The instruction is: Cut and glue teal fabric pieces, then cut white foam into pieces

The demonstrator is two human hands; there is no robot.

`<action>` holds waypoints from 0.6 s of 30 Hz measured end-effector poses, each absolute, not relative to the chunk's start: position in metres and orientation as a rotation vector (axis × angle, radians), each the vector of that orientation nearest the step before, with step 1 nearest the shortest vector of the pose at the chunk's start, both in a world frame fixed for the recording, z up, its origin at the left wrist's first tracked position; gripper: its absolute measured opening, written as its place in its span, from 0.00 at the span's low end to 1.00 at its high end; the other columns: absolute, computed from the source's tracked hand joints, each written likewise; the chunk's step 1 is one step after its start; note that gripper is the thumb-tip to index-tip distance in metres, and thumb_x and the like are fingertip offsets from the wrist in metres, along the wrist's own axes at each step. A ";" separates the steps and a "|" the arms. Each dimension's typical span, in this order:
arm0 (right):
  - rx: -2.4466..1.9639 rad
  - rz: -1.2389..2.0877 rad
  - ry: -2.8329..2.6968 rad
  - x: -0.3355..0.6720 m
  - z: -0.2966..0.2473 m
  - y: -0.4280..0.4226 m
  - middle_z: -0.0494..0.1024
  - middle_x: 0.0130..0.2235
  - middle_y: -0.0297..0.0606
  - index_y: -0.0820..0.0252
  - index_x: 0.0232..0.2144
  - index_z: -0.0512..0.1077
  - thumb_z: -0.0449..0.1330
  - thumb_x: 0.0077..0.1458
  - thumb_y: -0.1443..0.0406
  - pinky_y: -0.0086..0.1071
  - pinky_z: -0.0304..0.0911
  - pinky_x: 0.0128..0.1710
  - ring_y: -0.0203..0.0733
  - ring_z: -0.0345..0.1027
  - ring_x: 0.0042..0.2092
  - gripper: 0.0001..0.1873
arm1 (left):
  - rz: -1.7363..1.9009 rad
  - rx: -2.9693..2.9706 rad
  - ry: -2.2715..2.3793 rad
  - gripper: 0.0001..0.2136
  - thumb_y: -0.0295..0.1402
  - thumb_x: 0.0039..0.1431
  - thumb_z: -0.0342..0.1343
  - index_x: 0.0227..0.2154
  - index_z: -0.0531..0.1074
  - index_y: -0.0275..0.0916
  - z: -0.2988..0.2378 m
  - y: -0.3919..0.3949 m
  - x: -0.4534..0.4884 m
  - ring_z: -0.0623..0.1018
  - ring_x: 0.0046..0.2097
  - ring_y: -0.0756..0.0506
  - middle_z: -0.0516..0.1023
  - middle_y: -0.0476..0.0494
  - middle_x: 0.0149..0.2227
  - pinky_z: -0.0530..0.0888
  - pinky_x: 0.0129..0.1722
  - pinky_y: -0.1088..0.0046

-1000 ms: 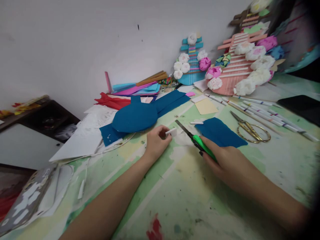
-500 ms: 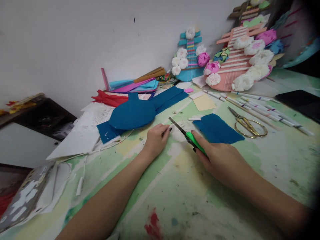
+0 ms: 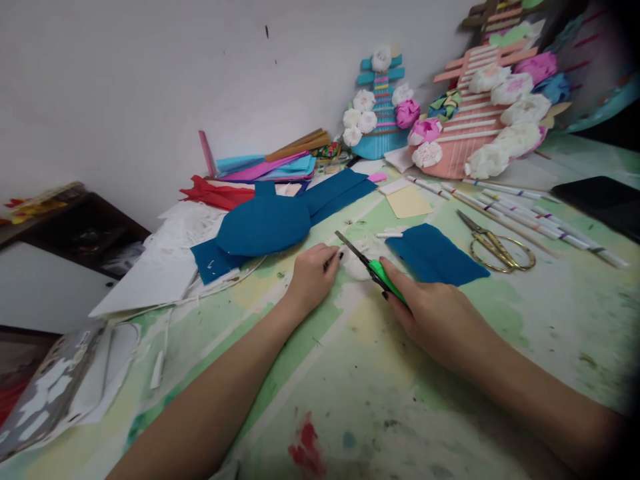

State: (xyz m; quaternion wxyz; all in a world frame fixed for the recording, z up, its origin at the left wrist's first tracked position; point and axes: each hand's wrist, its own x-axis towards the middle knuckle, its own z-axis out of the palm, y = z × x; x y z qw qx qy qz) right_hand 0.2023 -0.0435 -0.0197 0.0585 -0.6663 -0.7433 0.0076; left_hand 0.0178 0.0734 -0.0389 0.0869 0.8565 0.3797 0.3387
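Low over the table, my right hand (image 3: 425, 303) is closed around the green handle of a utility knife (image 3: 384, 277), its dark blade out and pointing up and to the left. My left hand (image 3: 314, 275) is closed beside the blade tip, thumb and fingers pinched together; a small whitish bit shows at the fingertips, too small to name. A short white paper stick (image 3: 389, 235) lies just beyond the knife, touching a blue paper sheet (image 3: 436, 253). Left of that, a blue lute-shaped cutout (image 3: 265, 225) rests on more blue paper.
Gold-handled scissors (image 3: 496, 243) lie at the right near several rolled paper sticks (image 3: 545, 223) and a black phone (image 3: 600, 200). Blue (image 3: 383, 143) and pink (image 3: 463, 157) flower-decorated paper lutes lean on the wall. Folded coloured papers (image 3: 270, 163) and white sheets (image 3: 150, 280) lie left.
The view has shifted very slightly. Both hands and the knife keep nearly the same position and grip; nothing was let go or picked up.
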 end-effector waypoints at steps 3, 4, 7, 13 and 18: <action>-2.023 0.033 -2.259 0.201 -0.020 -0.043 0.76 0.24 0.40 0.60 0.64 0.55 0.45 0.62 0.63 0.32 0.36 0.22 0.42 0.64 0.22 0.29 | 1.000 2.562 1.127 0.10 0.29 0.61 0.49 0.29 0.75 0.37 -0.038 0.073 0.018 0.75 0.32 0.47 0.78 0.42 0.29 0.67 0.33 0.72; -2.028 0.042 -2.257 0.201 -0.020 -0.043 0.76 0.24 0.40 0.60 0.64 0.55 0.45 0.62 0.63 0.32 0.36 0.23 0.41 0.64 0.22 0.29 | 0.998 2.566 1.126 0.10 0.29 0.61 0.49 0.29 0.75 0.37 -0.038 0.073 0.018 0.74 0.31 0.47 0.78 0.42 0.29 0.67 0.33 0.72; -2.037 0.070 -2.249 0.200 -0.019 -0.042 0.76 0.25 0.40 0.60 0.65 0.54 0.45 0.62 0.63 0.32 0.36 0.23 0.41 0.64 0.22 0.29 | 0.999 2.568 1.128 0.10 0.29 0.61 0.49 0.29 0.75 0.37 -0.039 0.073 0.018 0.74 0.31 0.47 0.77 0.43 0.29 0.67 0.32 0.72; -2.058 0.067 -2.268 0.200 -0.019 -0.040 0.77 0.26 0.41 0.60 0.66 0.51 0.45 0.63 0.63 0.33 0.36 0.23 0.42 0.66 0.23 0.30 | 1.001 2.550 1.120 0.10 0.29 0.61 0.48 0.30 0.75 0.38 -0.039 0.073 0.018 0.74 0.31 0.47 0.78 0.43 0.29 0.67 0.32 0.72; -2.059 0.067 -2.272 0.200 -0.018 -0.040 0.77 0.27 0.41 0.60 0.66 0.51 0.44 0.63 0.63 0.33 0.36 0.23 0.43 0.66 0.24 0.30 | 0.993 2.552 1.127 0.11 0.29 0.60 0.48 0.30 0.76 0.37 -0.038 0.073 0.019 0.74 0.31 0.47 0.77 0.42 0.29 0.67 0.32 0.71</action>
